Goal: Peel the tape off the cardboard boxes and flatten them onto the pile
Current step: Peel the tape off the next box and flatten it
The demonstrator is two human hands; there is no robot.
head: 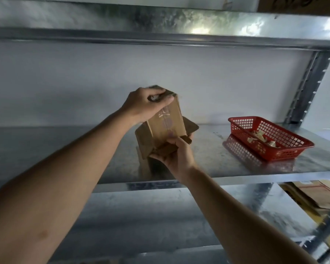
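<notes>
1. The left arm [51, 187] runs from the lower left of the frame up toward the centre.
2. The left hand [143, 105] sits just above centre frame, fingers and thumb curled over the top edge of the box [166, 121], pinching it there.
3. The box stands at centre frame, tilted, its top leaning toward the upper left. It is held over the shelf [46, 149]; whether its base touches the metal I cannot tell. Faint print and a strip of tape [167, 122] run down its facing side. The bottom flaps [191, 126] are splayed open, one to the left and one to the right behind it.
4. The right hand [176, 155] is just below centre frame, fingers curled round a lower flap, thumb pressed against the box's bottom edge.
5. The right arm [246, 216] runs down to the lower right of the frame.
6. A red basket [286, 149] sits on the shelf at right of centre, well apart from the box, with crumpled scraps [257, 137] inside.
7. A pile [316, 197] of flat cardboard lies on the lower shelf at the right edge.
8. A perforated upright [309, 86] stands at the upper right.
</notes>
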